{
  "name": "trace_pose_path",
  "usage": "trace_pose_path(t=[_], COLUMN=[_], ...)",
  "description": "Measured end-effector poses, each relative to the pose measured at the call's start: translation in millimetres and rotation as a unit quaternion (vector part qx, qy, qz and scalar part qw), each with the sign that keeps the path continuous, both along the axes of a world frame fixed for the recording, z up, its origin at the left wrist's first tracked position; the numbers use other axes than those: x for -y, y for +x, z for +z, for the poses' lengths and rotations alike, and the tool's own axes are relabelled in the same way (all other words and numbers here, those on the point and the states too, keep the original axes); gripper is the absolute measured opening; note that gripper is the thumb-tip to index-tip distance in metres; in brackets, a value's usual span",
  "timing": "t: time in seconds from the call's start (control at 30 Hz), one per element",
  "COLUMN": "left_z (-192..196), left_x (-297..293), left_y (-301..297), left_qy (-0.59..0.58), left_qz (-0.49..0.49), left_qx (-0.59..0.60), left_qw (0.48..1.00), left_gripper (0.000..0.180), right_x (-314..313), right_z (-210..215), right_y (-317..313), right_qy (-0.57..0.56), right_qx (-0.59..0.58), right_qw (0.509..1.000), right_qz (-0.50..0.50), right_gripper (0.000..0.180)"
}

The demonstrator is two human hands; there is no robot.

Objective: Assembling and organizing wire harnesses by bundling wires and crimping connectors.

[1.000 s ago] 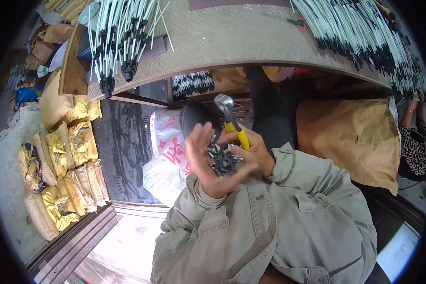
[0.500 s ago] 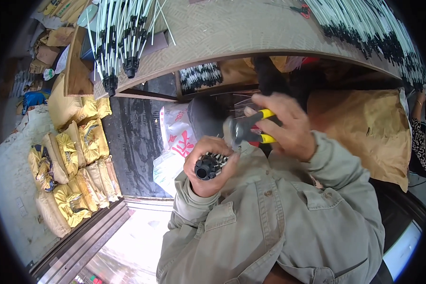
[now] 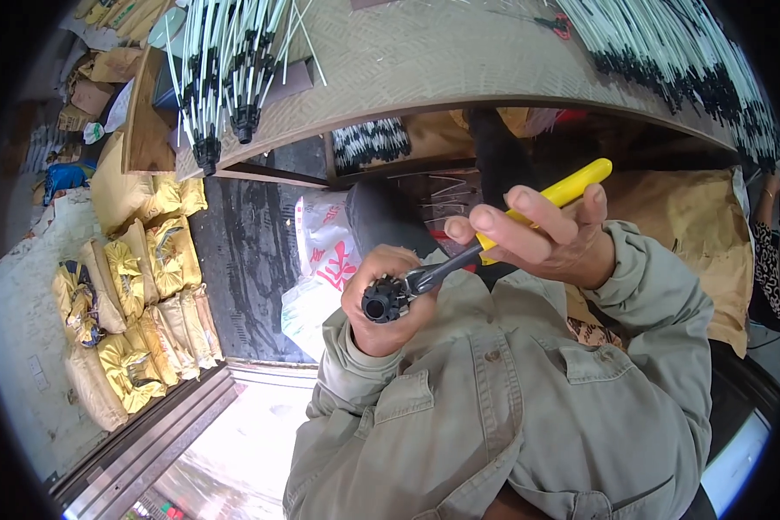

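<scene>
In front of my chest, my left hand [image 3: 377,340] is wrapped around a black notched hub [image 3: 380,305]. The hub has a round hole at its end, facing up; it looks like part of an umbrella frame. My right hand [image 3: 556,243] holds pliers [image 3: 574,184] with yellow handles, its fingers partly stretched along the upper handle. The dark jaws of the pliers touch the right side of the hub, close to my left fingers. What the jaws grip there is too small to tell. Whatever hangs below the hub is hidden by my left hand.
Across the front stands a table [image 3: 425,56], bearing bundles of white rods with black joints [image 3: 667,56] and red-handled scissors [image 3: 560,26]. A white plastic bag [image 3: 321,286] lies near my leg. Yellow and tan sacks [image 3: 130,286] line the left; brown paper [image 3: 667,208] lies right. Another person's arm [image 3: 765,204] shows far right.
The pliers have turned and their jaws have come down onto the hub. My right hand has shifted right, its fingers loosened and extended. My left hand still holds the hub.
</scene>
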State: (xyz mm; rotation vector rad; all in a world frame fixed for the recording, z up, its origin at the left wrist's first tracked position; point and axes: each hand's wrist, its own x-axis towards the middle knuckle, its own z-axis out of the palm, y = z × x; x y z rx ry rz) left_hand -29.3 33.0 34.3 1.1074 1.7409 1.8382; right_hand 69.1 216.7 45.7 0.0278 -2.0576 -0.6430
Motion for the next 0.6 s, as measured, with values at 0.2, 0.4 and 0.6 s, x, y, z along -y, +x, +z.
trace_pose_path(t=[0.2, 0.4, 0.6], left_z=[-7.5, -6.5, 15.6], left_x=[4.0, 9.2, 17.3], left_y=[-1.2, -0.5, -15.0], left_qy=[0.014, 0.003, -0.056], left_qz=[0.017, 0.015, -0.15], left_qx=[0.003, 0.035, -0.031], left_qw=[1.0, 0.999, 0.987], left_gripper=[0.028, 0.03, 0.048], right_x=[14.2, -1.9, -41.1], right_z=[-8.4, 29.1, 44.8], right_y=[4.9, 24.7, 17.0], right_qy=[-0.063, -0.183, -0.603], right_qx=[0.039, 0.278, 0.678], right_qw=[0.997, 0.929, 0.33], right_qz=[0.008, 0.16, 0.261], right_gripper=[0.02, 0.026, 0.031])
